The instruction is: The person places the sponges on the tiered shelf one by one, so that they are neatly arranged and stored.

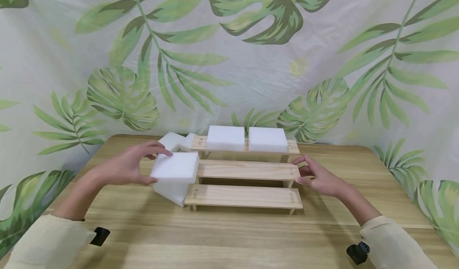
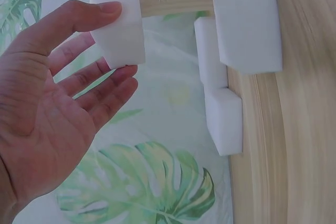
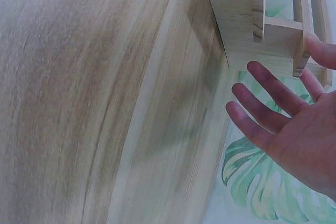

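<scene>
One foam block (image 1: pixel 175 167) is pinched in the left hand (image 1: pixel 130 164); rightward, the right hand (image 1: pixel 320 178) pinches the middle tier (image 1: pixel 247 169). Beyond both, the top tier (image 1: pixel 247 152) already bears two blocks (image 1: pixel 225 137); loose blocks (image 1: pixel 172 191) near the left hand seem left to place.

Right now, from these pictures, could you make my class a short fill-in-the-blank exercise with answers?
The left hand holds a block coloured ____.
The top shelf carries ____ blocks.
The right hand is at the right end of the ____ shelf.
The backdrop is printed with green ____.
Answers: white; two; middle; leaves.
</scene>
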### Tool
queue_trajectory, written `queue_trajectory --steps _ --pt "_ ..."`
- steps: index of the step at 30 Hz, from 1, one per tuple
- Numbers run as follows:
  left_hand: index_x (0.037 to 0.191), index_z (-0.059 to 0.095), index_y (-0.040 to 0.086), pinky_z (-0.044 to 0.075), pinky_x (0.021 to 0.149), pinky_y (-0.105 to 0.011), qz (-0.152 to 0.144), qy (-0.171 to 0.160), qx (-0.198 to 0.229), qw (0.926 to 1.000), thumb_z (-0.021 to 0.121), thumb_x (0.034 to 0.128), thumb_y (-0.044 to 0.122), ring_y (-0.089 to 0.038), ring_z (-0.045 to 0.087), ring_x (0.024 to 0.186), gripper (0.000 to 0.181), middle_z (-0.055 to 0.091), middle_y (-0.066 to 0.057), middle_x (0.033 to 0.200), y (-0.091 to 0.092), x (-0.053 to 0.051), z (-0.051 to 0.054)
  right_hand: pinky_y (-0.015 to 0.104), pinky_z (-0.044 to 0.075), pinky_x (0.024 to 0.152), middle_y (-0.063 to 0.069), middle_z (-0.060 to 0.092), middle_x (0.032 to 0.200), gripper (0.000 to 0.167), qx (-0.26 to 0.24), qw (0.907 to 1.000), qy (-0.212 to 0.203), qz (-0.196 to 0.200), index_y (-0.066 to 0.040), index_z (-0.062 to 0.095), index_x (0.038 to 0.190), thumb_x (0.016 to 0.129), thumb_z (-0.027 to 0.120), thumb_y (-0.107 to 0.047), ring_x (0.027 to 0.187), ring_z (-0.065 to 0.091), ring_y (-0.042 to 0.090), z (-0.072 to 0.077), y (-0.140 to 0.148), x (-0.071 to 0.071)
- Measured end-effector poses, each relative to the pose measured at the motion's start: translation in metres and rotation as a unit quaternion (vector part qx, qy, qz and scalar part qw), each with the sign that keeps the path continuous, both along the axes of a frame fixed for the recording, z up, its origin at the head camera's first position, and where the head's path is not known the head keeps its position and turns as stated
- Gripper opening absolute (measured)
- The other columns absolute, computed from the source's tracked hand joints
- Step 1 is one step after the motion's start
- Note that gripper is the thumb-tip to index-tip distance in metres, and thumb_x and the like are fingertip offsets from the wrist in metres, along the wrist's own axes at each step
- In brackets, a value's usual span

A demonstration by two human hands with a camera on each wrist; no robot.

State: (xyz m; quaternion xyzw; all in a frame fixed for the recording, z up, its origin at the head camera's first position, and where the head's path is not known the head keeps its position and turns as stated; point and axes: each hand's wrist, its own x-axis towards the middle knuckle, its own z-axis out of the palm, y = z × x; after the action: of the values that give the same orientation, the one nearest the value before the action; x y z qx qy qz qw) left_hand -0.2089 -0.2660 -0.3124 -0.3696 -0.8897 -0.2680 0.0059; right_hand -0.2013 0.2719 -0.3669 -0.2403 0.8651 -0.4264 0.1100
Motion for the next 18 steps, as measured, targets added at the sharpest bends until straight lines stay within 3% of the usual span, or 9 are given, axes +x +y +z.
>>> queue_trajectory --steps 18 --pt "0.141 0.059 0.007 0.055 0.092 -0.043 -0.040 -0.011 0.012 0.9991 0.088 0.0788 0.007 -0.024 0.056 0.119 0.069 0.060 -0.008 0.137 0.037 -0.005 0.004 0.052 0.054 0.092 0.034 0.061 0.130 0.042 0.002 1.0000 0.003 0.001 0.005 0.036 0.137 0.103 0.060 -0.003 0.122 0.060 0.049 0.000 0.000 0.000"
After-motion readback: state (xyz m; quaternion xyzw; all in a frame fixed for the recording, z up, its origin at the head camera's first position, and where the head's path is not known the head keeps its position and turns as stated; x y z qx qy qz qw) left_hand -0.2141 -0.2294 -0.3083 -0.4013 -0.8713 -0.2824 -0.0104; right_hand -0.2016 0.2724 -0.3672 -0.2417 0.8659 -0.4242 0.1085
